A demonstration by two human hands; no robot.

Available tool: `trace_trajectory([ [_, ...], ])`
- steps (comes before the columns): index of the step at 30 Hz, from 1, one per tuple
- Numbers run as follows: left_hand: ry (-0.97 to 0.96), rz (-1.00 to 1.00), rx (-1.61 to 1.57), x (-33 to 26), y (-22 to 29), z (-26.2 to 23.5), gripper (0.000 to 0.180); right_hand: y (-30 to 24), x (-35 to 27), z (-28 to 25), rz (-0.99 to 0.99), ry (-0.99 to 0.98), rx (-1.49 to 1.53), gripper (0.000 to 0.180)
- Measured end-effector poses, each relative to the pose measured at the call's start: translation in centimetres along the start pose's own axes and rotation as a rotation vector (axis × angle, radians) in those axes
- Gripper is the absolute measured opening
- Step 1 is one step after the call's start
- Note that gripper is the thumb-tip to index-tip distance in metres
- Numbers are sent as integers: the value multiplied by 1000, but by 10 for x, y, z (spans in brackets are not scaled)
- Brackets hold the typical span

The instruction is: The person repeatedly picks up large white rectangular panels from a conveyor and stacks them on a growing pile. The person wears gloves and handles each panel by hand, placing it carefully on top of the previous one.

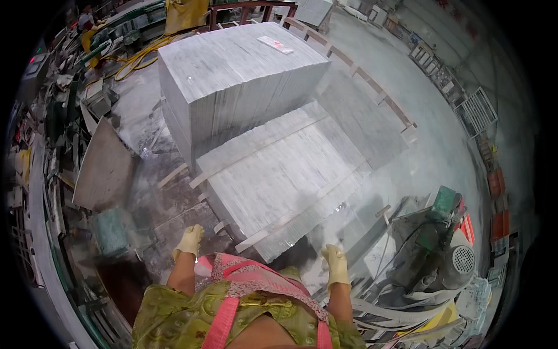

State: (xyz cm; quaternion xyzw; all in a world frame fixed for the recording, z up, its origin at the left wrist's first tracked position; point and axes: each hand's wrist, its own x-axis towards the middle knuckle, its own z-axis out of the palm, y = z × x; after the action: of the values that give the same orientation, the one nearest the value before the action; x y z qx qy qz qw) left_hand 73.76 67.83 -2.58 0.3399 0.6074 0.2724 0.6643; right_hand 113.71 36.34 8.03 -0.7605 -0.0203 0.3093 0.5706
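Slab stack [273, 180], crossed by pale strips [249, 239], lies ahead of and between our gloved hands. We hold the left hand [189, 238] and right hand [334, 260] with fingers curled together; beyond them stands a taller block [250, 102].

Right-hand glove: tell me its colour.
The right glove is pale cream-yellow; the head view shows it best.

From here I have my gloved left hand [189, 239] and gloved right hand [335, 260] well apart, fingers [197, 232] curled, bare forearms [183, 272] angled forward.
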Motion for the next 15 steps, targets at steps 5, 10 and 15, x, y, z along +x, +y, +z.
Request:
trace_trajectory([
  [5,-416,356,-266,46,-57,-56,24,-114,46,26,-284,-262,-83,48],
  [10,23,-64,236,-25,30,44,35,-192,182,37,-192,-98,135,48],
  [15,-209,-50,262,-43,13,52,26,-207,345,-20,-192,192,274,49],
])
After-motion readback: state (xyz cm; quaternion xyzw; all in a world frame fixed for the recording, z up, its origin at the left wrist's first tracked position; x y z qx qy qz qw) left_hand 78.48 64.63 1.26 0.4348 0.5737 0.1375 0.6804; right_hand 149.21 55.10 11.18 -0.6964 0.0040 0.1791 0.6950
